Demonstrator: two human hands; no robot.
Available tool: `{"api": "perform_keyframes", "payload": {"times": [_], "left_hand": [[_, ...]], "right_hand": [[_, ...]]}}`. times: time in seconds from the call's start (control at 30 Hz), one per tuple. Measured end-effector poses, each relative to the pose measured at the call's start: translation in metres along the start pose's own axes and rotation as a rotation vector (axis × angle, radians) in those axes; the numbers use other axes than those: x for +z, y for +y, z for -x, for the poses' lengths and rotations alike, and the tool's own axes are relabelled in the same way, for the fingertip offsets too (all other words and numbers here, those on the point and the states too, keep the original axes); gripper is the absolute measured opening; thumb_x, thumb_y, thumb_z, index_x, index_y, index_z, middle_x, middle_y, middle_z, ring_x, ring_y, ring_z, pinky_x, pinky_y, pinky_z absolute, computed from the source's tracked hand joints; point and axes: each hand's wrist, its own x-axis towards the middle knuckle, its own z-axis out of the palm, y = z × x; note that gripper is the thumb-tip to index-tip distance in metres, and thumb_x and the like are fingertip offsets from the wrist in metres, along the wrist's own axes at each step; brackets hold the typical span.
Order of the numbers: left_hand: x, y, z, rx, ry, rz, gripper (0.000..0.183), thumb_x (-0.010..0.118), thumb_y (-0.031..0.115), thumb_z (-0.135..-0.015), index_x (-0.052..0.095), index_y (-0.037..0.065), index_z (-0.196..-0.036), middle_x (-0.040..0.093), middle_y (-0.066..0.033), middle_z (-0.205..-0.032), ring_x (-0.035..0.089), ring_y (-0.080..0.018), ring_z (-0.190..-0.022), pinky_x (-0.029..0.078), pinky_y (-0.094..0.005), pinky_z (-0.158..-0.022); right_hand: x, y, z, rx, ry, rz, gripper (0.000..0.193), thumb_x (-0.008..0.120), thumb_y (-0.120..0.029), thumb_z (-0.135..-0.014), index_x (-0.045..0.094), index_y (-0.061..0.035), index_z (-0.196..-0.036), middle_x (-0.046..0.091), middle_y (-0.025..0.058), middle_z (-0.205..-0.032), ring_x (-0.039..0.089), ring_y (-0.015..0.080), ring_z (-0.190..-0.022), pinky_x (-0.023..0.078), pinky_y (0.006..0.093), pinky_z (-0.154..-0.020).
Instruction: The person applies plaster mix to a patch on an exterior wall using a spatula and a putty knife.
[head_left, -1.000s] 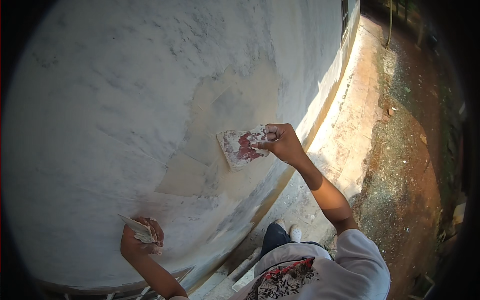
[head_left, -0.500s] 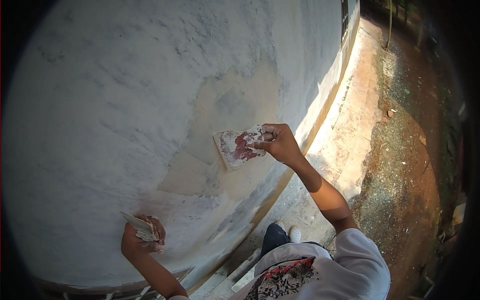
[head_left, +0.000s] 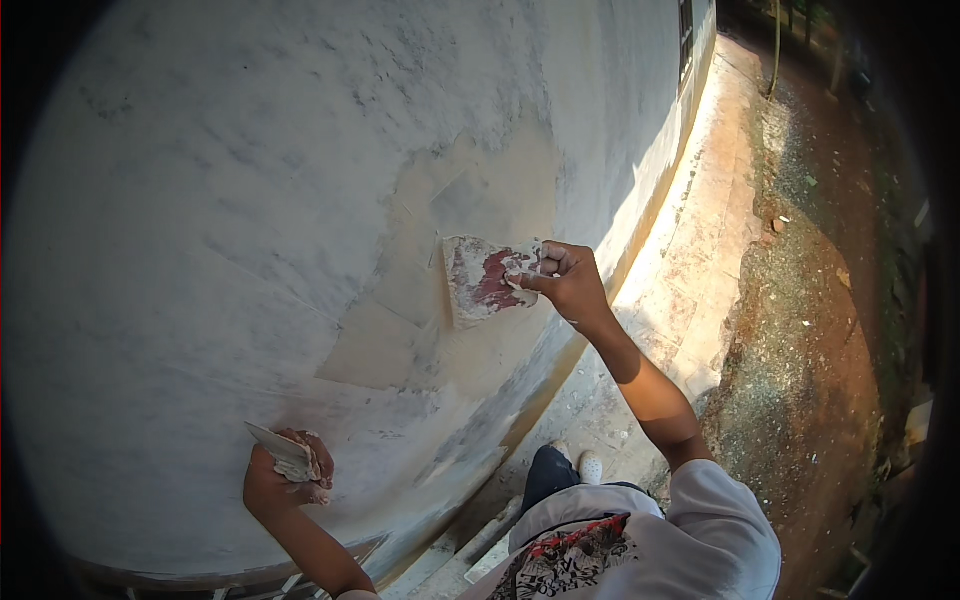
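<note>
My right hand (head_left: 578,288) pinches the edge of a flat, square-cornered putty scraper (head_left: 490,278), reddish and caked with white filler. The blade's far edge lies at the pale wall (head_left: 230,180), over a beige, freshly smeared putty patch (head_left: 375,345); whether it touches cannot be told. Lower left, close by the wall, my left hand (head_left: 290,475) is closed round a second putty scraper (head_left: 274,444), thin and light, seen nearly edge-on. White putty clings to that scraper and to the left fingers.
A sunlit concrete ledge (head_left: 715,190) follows the wall's foot at right, with gravel and reddish soil (head_left: 800,400) beyond. My light-coloured shoes (head_left: 590,467) stand on a whitish-stained floor. A barred opening (head_left: 240,588) shows at the lower left, and a thin pole (head_left: 776,50) at the upper right.
My right hand and its scraper have shifted slightly up and to the right across the patch, and the blade has turned a little. The left hand stays almost still.
</note>
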Motion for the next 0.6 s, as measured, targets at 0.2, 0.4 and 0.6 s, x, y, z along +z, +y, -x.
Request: {"api": "perform_keyframes", "payload": {"times": [0.2,0.4,0.6], "left_hand": [[0.012,0.004,-0.007,0.015,0.032,-0.053,0.061,0.094,0.003,-0.050,0.051,0.006,-0.092,0.057,-0.0028,-0.067,0.055,-0.0165,-0.057,0.045,-0.0266,-0.040],[0.008,0.006,-0.008,-0.015,-0.032,-0.077,0.063,0.095,0.007,-0.048,0.051,0.007,-0.093,0.057,-0.0027,-0.069,0.056,-0.0165,-0.057,0.046,-0.0279,-0.042],[0.005,0.001,-0.007,0.035,-0.033,-0.069,0.065,0.095,0.006,-0.049,0.051,0.006,-0.098,0.057,-0.0025,-0.070,0.055,-0.0166,-0.057,0.045,-0.0288,-0.042]], "right_hand": [[0.007,-0.010,-0.008,0.065,-0.067,0.014,0.016,0.072,0.005,-0.080,0.067,0.0065,-0.094,0.072,0.0084,-0.086,0.064,0.0070,-0.074,0.050,0.0211,-0.064],[0.019,-0.009,0.012,-0.262,0.388,-0.263,0.017,0.069,0.005,-0.083,0.065,0.0076,-0.099,0.072,0.0119,-0.089,0.067,0.0116,-0.082,0.053,0.0237,-0.074],[0.003,0.004,0.008,-0.022,0.164,-0.212,0.013,0.071,0.002,-0.083,0.066,0.0045,-0.094,0.072,0.0106,-0.088,0.066,0.0096,-0.077,0.051,0.0216,-0.071]]}}
